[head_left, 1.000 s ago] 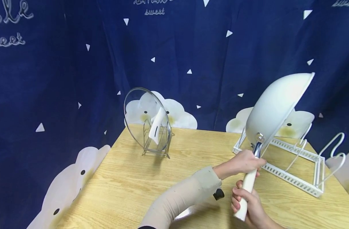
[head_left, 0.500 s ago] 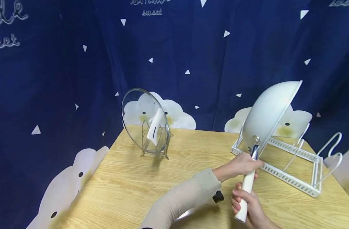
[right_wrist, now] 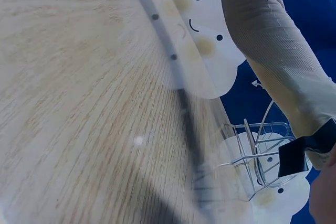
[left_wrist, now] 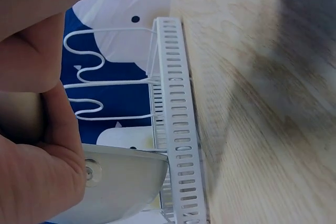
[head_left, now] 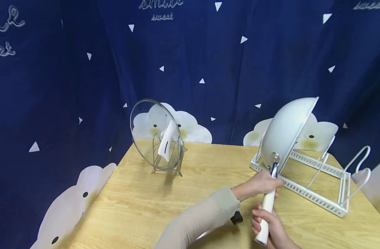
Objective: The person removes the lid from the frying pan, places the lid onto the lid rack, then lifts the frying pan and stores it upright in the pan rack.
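Observation:
A white wok [head_left: 285, 133] stands steeply tilted on its side at the left part of a white wire rack [head_left: 314, 195], its outer face toward me. My left hand [head_left: 263, 182] grips the top of the pale handle [head_left: 268, 200], just below the metal neck. Lower down, my right hand [head_left: 268, 221] wraps round the handle near its end. In the left wrist view, curled fingers [left_wrist: 39, 177] hide part of the handle, and the wok [left_wrist: 123, 182] reaches the rack's slotted rail [left_wrist: 178, 114]. Whether the wok's weight rests on the rack is unclear.
A glass lid [head_left: 146, 138] with a white handle leans in a small metal stand [head_left: 168, 166] at the back left of the wooden table [head_left: 130, 204]. Behind the table hangs a dark blue curtain [head_left: 183, 45]. White wire hooks [head_left: 362, 159] rise at the rack's right end.
The wok has come down and a little left into the rack, with both hands still gripping its handle. The lid and its stand have stayed put; the head view has shifted slightly.

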### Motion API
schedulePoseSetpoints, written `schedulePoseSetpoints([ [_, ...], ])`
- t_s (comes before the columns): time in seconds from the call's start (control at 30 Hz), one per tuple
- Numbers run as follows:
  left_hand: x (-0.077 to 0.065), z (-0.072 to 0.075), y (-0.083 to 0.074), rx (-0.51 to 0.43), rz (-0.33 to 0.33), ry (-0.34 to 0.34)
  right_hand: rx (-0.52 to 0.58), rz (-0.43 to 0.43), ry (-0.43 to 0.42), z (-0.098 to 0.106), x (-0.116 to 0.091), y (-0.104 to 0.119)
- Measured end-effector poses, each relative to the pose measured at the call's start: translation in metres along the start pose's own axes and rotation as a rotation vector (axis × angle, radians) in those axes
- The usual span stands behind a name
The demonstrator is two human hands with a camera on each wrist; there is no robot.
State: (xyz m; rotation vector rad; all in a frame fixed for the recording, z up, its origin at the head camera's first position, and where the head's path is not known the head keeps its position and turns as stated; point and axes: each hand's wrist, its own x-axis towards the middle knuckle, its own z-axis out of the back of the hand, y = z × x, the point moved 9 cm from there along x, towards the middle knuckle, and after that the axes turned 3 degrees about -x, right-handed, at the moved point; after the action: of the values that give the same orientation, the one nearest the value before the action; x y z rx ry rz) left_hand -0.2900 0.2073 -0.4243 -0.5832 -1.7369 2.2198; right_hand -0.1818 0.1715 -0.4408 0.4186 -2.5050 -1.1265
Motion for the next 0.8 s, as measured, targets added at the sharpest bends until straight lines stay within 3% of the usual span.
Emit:
schedulePoseSetpoints([
  [0.27, 0.011, 0.000, 0.002, -0.031, 0.018, -0.019, 0.012, -0.041, -0.071, 0.011, 0.005, 0.002],
  [0.47, 0.015, -0.003, 0.009, -0.070, 0.065, -0.020, 0.018, -0.072, -0.063, 0.018, 0.005, 0.000],
  [0.6, 0.019, -0.007, 0.012, -0.075, 0.070, 0.041, 0.004, -0.087, -0.069, 0.023, 0.004, -0.003],
  [0.8, 0.025, -0.014, 0.020, -0.160, 0.100, 0.186, -0.080, -0.127, -0.090, 0.031, 0.003, -0.006],
])
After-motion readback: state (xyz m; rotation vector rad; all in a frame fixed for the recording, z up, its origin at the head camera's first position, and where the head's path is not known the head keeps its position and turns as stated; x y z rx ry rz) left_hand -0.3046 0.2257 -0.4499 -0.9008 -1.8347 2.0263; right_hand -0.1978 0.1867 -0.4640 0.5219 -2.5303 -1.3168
